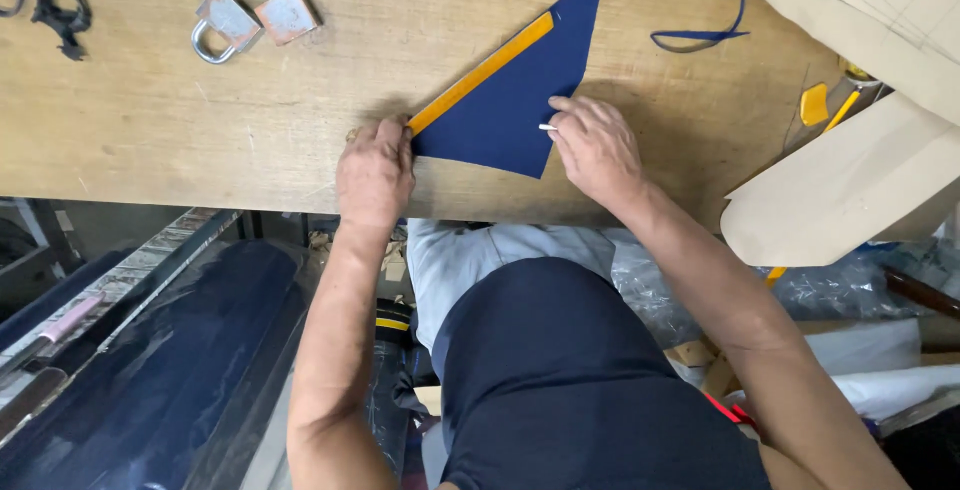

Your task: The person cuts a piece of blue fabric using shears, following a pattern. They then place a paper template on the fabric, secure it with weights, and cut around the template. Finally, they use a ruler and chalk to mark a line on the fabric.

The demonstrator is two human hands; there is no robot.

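Note:
A triangular piece of navy cloth [515, 100] lies on the wooden table [200, 130] near its front edge. Along the cloth's left edge lies a yellow ruler [480, 72]. My left hand [375, 170] presses down on the ruler's near end, fingers curled over it. Over the cloth's lower right corner my right hand [595, 150] pinches a small white piece of chalk [547, 128], its tip touching the fabric.
Two metal weights [250, 20], one with a loop handle, sit at the back left beside black scissors [50, 0]. Tan paper patterns [860, 180] overhang the table's right side. A blue fabric strip [700, 38] lies behind. A dark fabric roll [150, 370] rests below left.

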